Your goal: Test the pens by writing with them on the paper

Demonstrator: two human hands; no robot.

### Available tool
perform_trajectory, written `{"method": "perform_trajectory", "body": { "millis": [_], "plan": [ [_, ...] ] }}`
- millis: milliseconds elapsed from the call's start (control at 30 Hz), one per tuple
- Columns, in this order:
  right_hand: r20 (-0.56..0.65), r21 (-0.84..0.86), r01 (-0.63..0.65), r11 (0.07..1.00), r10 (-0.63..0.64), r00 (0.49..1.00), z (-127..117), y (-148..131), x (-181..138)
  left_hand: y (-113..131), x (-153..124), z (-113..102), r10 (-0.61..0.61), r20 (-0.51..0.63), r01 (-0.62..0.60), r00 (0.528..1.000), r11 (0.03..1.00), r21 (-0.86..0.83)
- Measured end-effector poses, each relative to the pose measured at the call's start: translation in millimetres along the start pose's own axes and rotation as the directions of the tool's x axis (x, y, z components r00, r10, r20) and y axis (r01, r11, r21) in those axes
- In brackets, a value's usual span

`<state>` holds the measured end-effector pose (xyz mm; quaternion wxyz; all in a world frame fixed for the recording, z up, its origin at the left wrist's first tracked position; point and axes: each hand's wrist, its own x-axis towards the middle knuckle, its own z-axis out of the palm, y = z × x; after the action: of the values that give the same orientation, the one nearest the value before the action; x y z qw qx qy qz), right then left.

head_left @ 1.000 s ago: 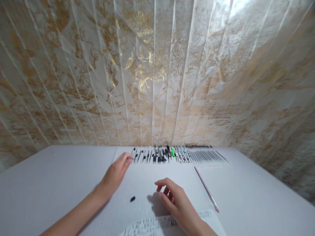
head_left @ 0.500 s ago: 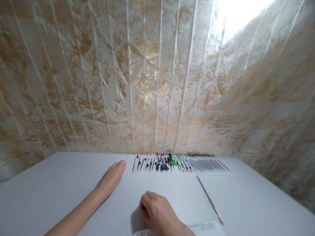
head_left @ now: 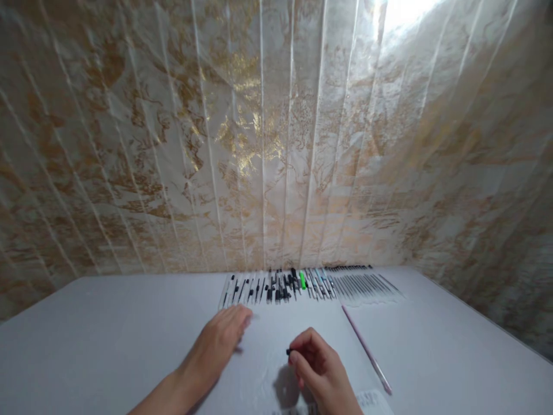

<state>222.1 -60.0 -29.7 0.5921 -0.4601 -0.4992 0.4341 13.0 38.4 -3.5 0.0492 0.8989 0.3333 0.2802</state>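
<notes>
My right hand (head_left: pixel 317 366) is lifted a little above the white table (head_left: pixel 108 334) and pinches a small black pen cap (head_left: pixel 288 351) between thumb and fingertips. My left hand (head_left: pixel 222 340) lies flat on the table with fingers stretched toward a row of several pens (head_left: pixel 276 285) lined up along the back edge. One green pen (head_left: pixel 303 280) stands out in that row. A pink pen (head_left: pixel 365 349) lies alone, slanted, to the right of my right hand.
Beside the pens at the back right lies a row of several thin refills (head_left: pixel 367 283). A written sheet of paper (head_left: pixel 367 400) shows at the bottom edge. A marbled gold-and-white panelled wall (head_left: pixel 276 144) rises right behind the table.
My right hand came down over the small black cap on the table and has lifted it in a pinch. My left hand has drawn back from the pen row toward me.
</notes>
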Motion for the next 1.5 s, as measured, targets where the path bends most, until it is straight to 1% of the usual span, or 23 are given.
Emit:
{"method": "perform_trajectory", "body": {
  "millis": [67,100,167,267,400,533,733,867,1033,1133,1267,1367,1500],
  "plan": [
    [-0.05,-0.028,0.053,0.998,-0.055,0.997,-3.5,0.5,-1.4,19.5,-5.9,6.5,0.132,0.02,-0.131,0.991,0.99,-0.044],
    [-0.062,-0.047,0.072,0.996,-0.075,0.995,-4.8,-0.2,-2.4,26.4,-8.1,8.3,0.167,0.019,-0.166,0.986,0.984,-0.067],
    [-0.064,-0.077,0.085,0.993,-0.09,0.994,-6.2,-2.4,-4.4,34.3,-10.6,8.9,0.19,0.032,-0.185,0.981,0.976,-0.113],
    [-0.045,-0.1,0.064,0.993,-0.069,0.997,-5.0,-5.3,-7.0,37.0,-11.3,5.6,0.181,0.07,-0.166,0.981,0.97,-0.177],
    [-0.003,-0.142,0.033,0.989,-0.033,0.999,-0.5,-7.4,-9.8,39.0,-12.5,1.7,0.144,0.136,-0.111,0.98,0.967,-0.229],
    [0.037,-0.199,0.045,0.979,-0.038,0.999,3.2,-8.8,-12.3,43.1,-13.8,1.7,0.148,0.16,-0.106,0.976,0.964,-0.244],
    [0.063,-0.283,0.065,0.957,-0.049,0.997,3.0,-16.5,-14.1,43.8,-15.7,3.6,0.173,0.201,-0.117,0.964,0.958,-0.263],
    [0.072,-0.343,0.069,0.937,-0.047,0.996,1.5,-21.5,-13.8,43.9,-16.0,1.6,0.147,0.221,-0.078,0.964,0.953,-0.293],
    [0.083,-0.367,0.092,0.926,-0.066,0.994,-0.1,-21.5,-14.5,43.9,-16.2,0.5,0.148,0.271,-0.052,0.951,0.942,-0.331],
    [0.084,-0.372,0.057,0.927,-0.027,0.996,0.2,-21.2,-14.3,41.6,-17.5,2.7,0.141,0.278,-0.041,0.95,0.94,-0.338],
    [0.073,-0.358,0.013,0.933,0.014,0.997,1.3,-22.4,-13.9,39.8,-19.8,4.3,0.129,0.26,-0.033,0.957,0.939,-0.344],
    [0.078,-0.369,0.04,0.929,-0.012,0.997,1.3,-23.6,-14.8,40.7,-20.6,2.3,0.131,0.269,-0.019,0.954,0.924,-0.381],
    [0.11,-0.396,0.095,0.913,-0.056,0.992,0.7,-25.3,-16.9,43.3,-18.4,-4.2,0.107,0.366,0.061,0.924,0.905,-0.42]
  ]
}}
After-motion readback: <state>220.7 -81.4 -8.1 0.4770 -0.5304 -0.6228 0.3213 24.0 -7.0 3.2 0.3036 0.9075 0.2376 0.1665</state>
